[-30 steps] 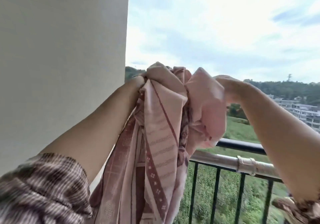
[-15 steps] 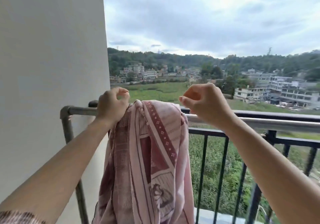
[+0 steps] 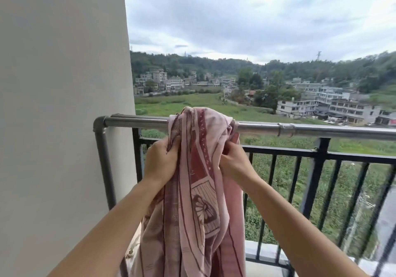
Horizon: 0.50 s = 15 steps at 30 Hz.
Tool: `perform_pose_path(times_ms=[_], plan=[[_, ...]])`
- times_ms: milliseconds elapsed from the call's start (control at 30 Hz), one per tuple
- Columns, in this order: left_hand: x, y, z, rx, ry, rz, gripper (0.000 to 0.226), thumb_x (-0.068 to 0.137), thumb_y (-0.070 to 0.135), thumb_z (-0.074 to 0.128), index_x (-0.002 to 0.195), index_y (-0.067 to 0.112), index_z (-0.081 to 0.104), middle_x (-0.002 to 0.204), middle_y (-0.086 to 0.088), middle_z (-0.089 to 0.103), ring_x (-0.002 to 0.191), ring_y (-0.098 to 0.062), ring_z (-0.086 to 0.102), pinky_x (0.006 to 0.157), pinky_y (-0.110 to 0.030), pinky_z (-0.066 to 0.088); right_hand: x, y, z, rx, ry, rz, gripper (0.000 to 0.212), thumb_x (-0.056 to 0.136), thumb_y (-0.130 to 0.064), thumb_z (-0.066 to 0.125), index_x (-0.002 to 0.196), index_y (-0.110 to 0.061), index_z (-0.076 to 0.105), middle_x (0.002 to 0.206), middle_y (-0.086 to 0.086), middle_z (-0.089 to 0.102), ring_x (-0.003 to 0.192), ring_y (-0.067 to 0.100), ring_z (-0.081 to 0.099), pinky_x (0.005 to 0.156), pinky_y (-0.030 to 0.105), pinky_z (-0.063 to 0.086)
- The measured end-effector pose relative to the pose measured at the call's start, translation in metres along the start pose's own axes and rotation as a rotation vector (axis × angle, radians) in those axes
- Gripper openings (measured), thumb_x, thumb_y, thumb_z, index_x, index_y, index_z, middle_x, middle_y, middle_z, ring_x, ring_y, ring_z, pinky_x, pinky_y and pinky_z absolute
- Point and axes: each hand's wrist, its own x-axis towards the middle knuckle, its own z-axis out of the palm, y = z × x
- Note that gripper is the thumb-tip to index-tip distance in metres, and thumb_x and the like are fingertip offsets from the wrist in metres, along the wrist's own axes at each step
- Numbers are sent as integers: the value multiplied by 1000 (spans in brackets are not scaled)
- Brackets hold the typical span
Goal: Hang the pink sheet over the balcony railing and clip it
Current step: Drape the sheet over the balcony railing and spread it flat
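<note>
The pink sheet [image 3: 199, 191], patterned in dark red, hangs bunched over the metal rail pole [image 3: 137, 121] in front of the black balcony railing [image 3: 321, 169]. Its near part drops down between my arms. My left hand [image 3: 159, 161] grips the sheet's left edge just below the pole. My right hand [image 3: 232, 161] grips the right edge at the same height. A clear clip [image 3: 286, 129] sits clamped around the pole, well to the right of the sheet.
A white wall [image 3: 60, 105] stands close on the left, where the pole bends down at an elbow joint [image 3: 99, 124]. The pole runs on to the right edge. Beyond the railing lie green fields and distant buildings far below.
The sheet went from held high in both hands to draped on the pole. Both hands slid down from the pole's top and now grip the sheet's edges below it.
</note>
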Motion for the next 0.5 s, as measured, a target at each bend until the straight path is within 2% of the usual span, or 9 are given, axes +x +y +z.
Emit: perform_pose_path(times_ms=[67, 100, 167, 233, 333, 367, 433, 500], plan=[[9, 6, -5, 21, -37, 6, 48, 94, 33, 52, 51, 18, 41, 47, 6, 42, 42, -5, 36, 42, -18, 29, 4, -11, 8, -142, 100, -46, 29, 81, -38, 51, 79, -12, 64, 86, 6, 69, 90, 23, 61, 71, 33, 51], [15, 10, -7, 19, -61, -2, 51, 94, 33, 53, 49, 16, 37, 45, 5, 37, 39, -6, 31, 40, -19, 25, 6, -17, 11, -195, 132, -56, 35, 79, -43, 46, 79, -11, 62, 87, 7, 68, 88, 25, 60, 71, 35, 51], [26, 18, -12, -47, -101, -35, 55, 94, 33, 53, 47, 11, 35, 45, 1, 33, 38, -6, 27, 41, -18, 22, 9, -33, 11, -218, 131, -41, 37, 82, -40, 46, 77, -7, 64, 82, 9, 70, 79, 28, 64, 68, 39, 53], [38, 29, -15, -165, -154, -110, 57, 95, 38, 50, 57, -5, 49, 53, -8, 44, 48, -13, 40, 50, -23, 32, 16, -47, 5, -75, 93, 6, 30, 86, -27, 55, 72, -4, 69, 75, 9, 71, 72, 25, 67, 64, 37, 56], [59, 46, -20, -255, -205, -174, 54, 96, 41, 47, 69, -5, 59, 63, -10, 52, 56, -17, 49, 55, -23, 39, 31, -72, -13, 149, 59, 69, 23, 88, -10, 58, 68, -11, 69, 65, 1, 66, 60, 12, 61, 53, 22, 55], [68, 50, -21, -243, -221, -179, 54, 96, 42, 46, 73, -4, 60, 66, -10, 52, 59, -17, 50, 56, -24, 39, 39, -78, -21, 190, 50, 102, 20, 88, -7, 58, 71, -9, 69, 67, 2, 66, 62, 13, 61, 57, 23, 57], [87, 59, -23, -169, -233, -175, 49, 97, 42, 44, 79, 0, 61, 72, -11, 51, 66, -20, 50, 57, -27, 36, 57, -85, -37, 181, 64, 156, 17, 87, -6, 59, 81, 6, 71, 75, 11, 65, 72, 22, 62, 73, 39, 58], [108, 64, -27, -63, -158, -171, 46, 98, 40, 43, 68, 7, 52, 67, -9, 47, 64, -21, 47, 54, -28, 32, 73, -90, -54, 59, 112, 146, 23, 85, -7, 58, 85, 14, 68, 76, 16, 62, 72, 27, 59, 75, 47, 57]])
